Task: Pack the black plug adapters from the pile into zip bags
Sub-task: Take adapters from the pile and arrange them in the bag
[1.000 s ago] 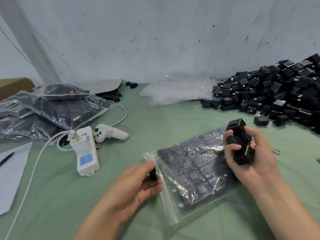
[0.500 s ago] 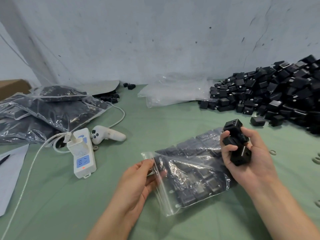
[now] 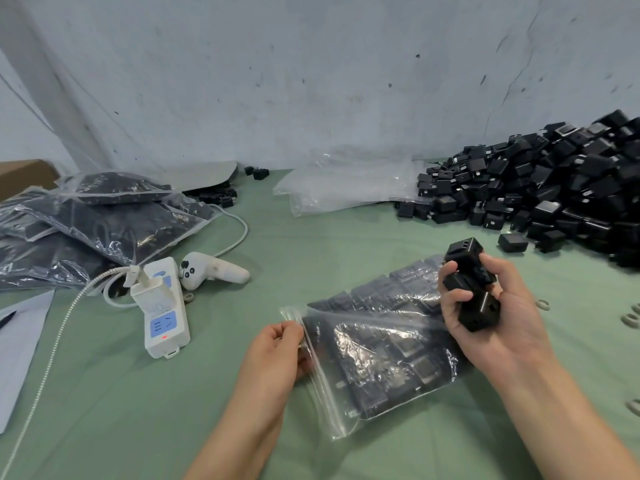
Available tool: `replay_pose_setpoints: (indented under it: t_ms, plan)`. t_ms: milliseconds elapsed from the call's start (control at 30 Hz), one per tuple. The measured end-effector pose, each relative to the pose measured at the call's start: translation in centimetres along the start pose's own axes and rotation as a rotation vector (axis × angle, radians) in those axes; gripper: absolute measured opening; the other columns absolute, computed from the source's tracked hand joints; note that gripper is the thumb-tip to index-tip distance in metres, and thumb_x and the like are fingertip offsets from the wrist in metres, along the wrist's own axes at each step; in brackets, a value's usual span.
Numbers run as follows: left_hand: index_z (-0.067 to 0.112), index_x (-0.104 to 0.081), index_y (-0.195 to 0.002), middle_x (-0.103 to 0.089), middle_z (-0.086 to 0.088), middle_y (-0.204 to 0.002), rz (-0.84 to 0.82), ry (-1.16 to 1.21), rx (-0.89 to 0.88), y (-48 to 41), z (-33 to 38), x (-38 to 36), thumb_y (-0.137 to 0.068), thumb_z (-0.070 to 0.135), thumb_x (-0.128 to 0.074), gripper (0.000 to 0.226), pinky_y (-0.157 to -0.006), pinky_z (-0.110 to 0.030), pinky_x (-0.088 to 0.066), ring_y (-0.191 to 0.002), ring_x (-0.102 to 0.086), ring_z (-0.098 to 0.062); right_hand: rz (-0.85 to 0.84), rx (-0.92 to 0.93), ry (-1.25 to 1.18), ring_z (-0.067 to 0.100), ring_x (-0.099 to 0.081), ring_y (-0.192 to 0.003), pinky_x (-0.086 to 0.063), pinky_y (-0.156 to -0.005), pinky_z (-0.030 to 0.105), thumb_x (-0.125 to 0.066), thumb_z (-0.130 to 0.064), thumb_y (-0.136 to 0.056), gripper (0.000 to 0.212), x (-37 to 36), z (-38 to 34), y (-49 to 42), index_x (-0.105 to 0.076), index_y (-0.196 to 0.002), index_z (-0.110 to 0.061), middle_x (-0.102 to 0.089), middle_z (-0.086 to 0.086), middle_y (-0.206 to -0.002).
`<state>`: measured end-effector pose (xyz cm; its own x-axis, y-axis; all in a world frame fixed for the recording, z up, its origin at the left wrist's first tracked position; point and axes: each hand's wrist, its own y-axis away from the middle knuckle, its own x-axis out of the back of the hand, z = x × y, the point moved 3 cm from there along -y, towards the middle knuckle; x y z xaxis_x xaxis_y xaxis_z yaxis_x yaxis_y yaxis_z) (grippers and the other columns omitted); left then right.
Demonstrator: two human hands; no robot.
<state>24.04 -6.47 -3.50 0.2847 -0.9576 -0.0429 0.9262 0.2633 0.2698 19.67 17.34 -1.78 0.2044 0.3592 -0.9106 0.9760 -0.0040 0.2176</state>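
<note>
1. The pile [image 3: 554,188] of black plug adapters sits beyond the zip bag and off to its right, heaped against the wall. It's big, so I'd say you've a long way to go.
2. The filled bags [image 3: 104,216] are stacked beyond the zip bag, well to its left. Several are packed, and that's your done work.
3. The empty bags [image 3: 346,188] make a clear heap straight beyond the zip bag, waiting their turn.
4. Now the zip bag [image 3: 374,351] itself: it lies flat on the table [image 3: 311,244], lined with rows of adapters and looking close to full.
   - Its mouth, with the zip strip, points left toward you.
   - Its long axis runs from that mouth away and to the right, on a diagonal.
   - I can't tell whether the strip is sealed or parted.
5. Your right hand [image 3: 495,327] hangs over the zip bag's far right end, fingers curled tight round its load.
6. Your left hand [image 3: 277,355] is at the zip bag's mouth, fingers pinching the strip near its far corner.
7. The loose adapters [image 3: 474,289] are a small clutch in your right hand, above the zip bag and not yet in. My read is that they go in next, then you seal it.
</note>
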Motion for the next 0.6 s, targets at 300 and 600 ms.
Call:
replay_pose_setpoints:
  t_ms: [300,600]
  plan:
    - [0.003,-0.06,-0.097,-0.076,-0.009,-0.083,0.055,0.152,-0.022,0.0,-0.02,-0.39,-0.101,0.008,-0.051,0.011,-0.07,-0.029,-0.059,-0.079,-0.074,-0.022,-0.005,-0.002,0.009,0.011,-0.065,-0.084,-0.044,-0.047,0.013,-0.066,-0.02,-0.085,0.026,-0.08,0.05,0.05,-0.056,-0.109,-0.017,-0.068,0.003,-0.099]
    - [-0.008,-0.057,-0.107,-0.075,-0.021,-0.094,-0.034,0.343,0.108,-0.32,-0.18,-0.29,-0.102,0.008,-0.047,0.02,-0.073,-0.036,-0.06,-0.081,-0.075,-0.025,-0.002,-0.001,0.0,0.011,-0.066,-0.082,-0.044,-0.047,0.013,-0.066,-0.02,-0.086,0.027,-0.03,-0.04,0.11,-0.055,-0.11,-0.019,-0.068,0.003,-0.098]
